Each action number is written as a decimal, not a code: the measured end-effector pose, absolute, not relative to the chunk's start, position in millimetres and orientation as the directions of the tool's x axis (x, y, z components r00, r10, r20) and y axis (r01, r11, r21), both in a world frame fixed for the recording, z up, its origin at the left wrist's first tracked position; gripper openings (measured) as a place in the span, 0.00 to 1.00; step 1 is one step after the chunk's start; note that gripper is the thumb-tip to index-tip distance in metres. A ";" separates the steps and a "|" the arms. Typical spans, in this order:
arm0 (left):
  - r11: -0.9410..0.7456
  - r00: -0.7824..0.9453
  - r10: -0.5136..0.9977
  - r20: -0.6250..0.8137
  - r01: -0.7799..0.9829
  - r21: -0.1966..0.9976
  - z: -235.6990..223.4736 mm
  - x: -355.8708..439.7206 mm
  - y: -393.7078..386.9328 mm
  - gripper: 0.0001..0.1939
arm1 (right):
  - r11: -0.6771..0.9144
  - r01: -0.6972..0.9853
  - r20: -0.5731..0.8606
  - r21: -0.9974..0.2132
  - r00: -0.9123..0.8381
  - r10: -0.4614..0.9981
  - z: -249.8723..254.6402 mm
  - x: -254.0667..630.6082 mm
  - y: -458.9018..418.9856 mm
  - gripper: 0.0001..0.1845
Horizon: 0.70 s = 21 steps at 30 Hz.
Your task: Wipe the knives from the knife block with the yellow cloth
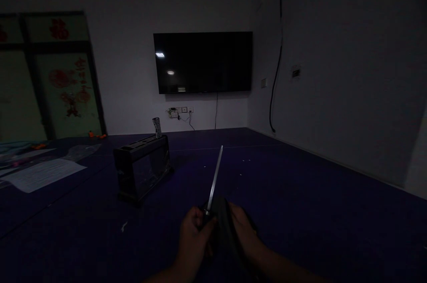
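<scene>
A long, thin, bright metal shaft with a collar at its base, like a long screwdriver [215, 179], points up and away from me. My left hand [193, 234] has its fingers closed around the dark base of that shaft. Against it, on the right, is a dark, curved object [224, 225] whose kind I cannot make out in the low light. My right hand [245, 232] grips this object from its right side, with some of the fingers hidden behind it. Both hands are close together, low in the middle of the view.
A black open-framed stand [143, 154] with a patterned upright piece [156, 127] on top stands left on the dark blue surface [300, 203]. Papers [46, 174] and clear plastic [82, 151] lie at far left. A scrap [124, 227] lies nearer. A television [203, 62] hangs ahead.
</scene>
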<state>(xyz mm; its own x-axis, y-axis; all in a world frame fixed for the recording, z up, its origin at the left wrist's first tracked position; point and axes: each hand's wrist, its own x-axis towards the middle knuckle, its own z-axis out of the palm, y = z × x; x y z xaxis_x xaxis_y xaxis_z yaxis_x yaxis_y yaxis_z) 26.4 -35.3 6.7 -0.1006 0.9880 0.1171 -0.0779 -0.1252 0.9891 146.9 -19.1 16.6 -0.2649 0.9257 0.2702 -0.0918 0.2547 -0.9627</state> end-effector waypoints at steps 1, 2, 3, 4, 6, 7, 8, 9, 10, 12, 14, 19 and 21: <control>-0.125 -0.094 0.989 0.117 -0.088 0.988 5.6 26.1 -34.4 0.21 | 0.249 -0.082 0.262 -0.965 -0.253 0.931 15.6 147.4 -18.5 0.29; -0.122 -0.088 0.990 0.114 -0.098 0.988 4.4 25.8 -33.3 0.21 | 0.240 -0.079 0.252 -0.968 -0.234 0.939 14.7 147.6 -18.1 0.29; -0.116 -0.084 0.991 0.108 -0.105 0.988 3.2 25.4 -32.1 0.21 | 0.228 -0.081 0.241 -0.970 -0.210 0.948 14.1 147.7 -17.9 0.29; -0.109 -0.084 0.991 0.100 -0.109 0.988 2.1 25.1 -30.9 0.21 | 0.218 -0.088 0.231 -0.972 -0.189 0.954 13.7 147.5 -17.8 0.28; -0.092 -0.091 0.992 0.082 -0.111 0.990 0.1 24.4 -28.8 0.21 | 0.201 -0.115 0.219 -0.973 -0.185 0.958 13.7 146.5 -18.3 0.28; -0.086 -0.096 0.992 0.076 -0.110 0.990 -0.8 24.1 -27.9 0.21 | 0.193 -0.132 0.217 -0.972 -0.199 0.956 14.2 145.9 -18.8 0.28; -0.083 -0.098 0.993 0.072 -0.110 0.990 -1.4 23.8 -27.4 0.21 | 0.187 -0.146 0.216 -0.971 -0.215 0.952 14.9 145.3 -19.4 0.28; -0.082 -0.100 0.992 0.071 -0.110 0.991 -1.9 23.5 -27.1 0.21 | 0.183 -0.151 0.215 -0.971 -0.231 0.949 15.7 144.8 -20.0 0.29; -0.082 -0.100 0.992 0.071 -0.109 0.991 -2.3 23.3 -27.2 0.21 | 0.183 -0.150 0.215 -0.972 -0.237 0.948 16.6 144.5 -20.5 0.28; -0.086 -0.091 0.993 0.077 -0.096 0.992 -2.2 23.2 -28.2 0.20 | 0.190 -0.136 0.217 -0.972 -0.230 0.948 17.7 144.4 -21.1 0.28; -0.097 -0.079 0.993 0.090 -0.081 0.992 -1.2 23.4 -29.9 0.20 | 0.199 -0.121 0.223 -0.973 -0.234 0.946 17.8 145.2 -20.8 0.27; -0.145 -0.069 0.988 0.141 -0.055 0.988 3.9 25.4 -36.3 0.20 | 0.196 -0.047 0.202 -0.979 -0.229 0.952 19.5 147.9 -22.8 0.29; -0.161 -0.040 0.986 0.159 -0.053 0.986 5.6 26.1 -39.1 0.20 | 0.208 0.025 0.199 -0.978 -0.195 0.960 22.4 148.1 -26.2 0.28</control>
<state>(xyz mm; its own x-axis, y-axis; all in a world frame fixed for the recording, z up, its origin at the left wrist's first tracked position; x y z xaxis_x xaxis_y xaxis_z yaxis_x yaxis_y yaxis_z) 26.1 -39.1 5.6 -0.0399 0.9864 0.1593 -0.0526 -0.1613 0.9855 148.1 -26.2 22.4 -0.1953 0.9603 0.1992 0.0246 0.2078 -0.9779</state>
